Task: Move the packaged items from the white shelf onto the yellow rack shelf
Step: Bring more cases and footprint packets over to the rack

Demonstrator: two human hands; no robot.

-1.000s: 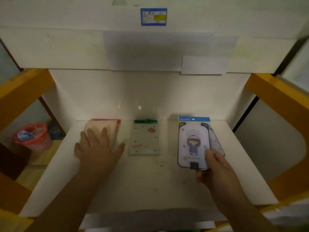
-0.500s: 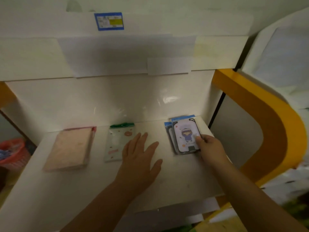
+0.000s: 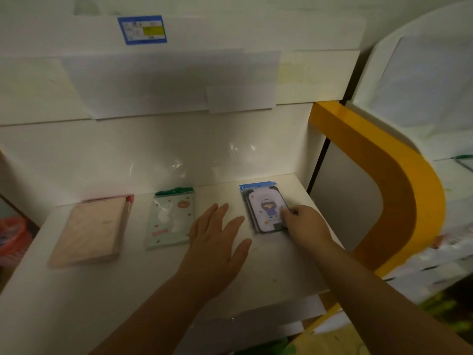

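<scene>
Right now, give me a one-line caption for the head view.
Right hand pinches cartoon package on white shelf; left hand lies flat beside it.

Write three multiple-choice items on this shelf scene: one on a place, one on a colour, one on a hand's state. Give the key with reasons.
1. Where does the pink packet lie on the white shelf?
A. At the left end
B. In the middle
C. At the right end

2. What colour is the strip along the top of the middle packet?
A. Red
B. Green
C. Yellow

3. What is the right hand doing?
A. Hanging idle off the shelf
B. Lying flat on the pink packet
C. Gripping the cartoon-figure packets

Key: 1 A, the pink one is leftmost of the three lots. 2 B, a green strip caps it. 3 C, its fingers curl onto the right edge of the stack, while the left hand is spread flat over the shelf, holding nothing.
</scene>
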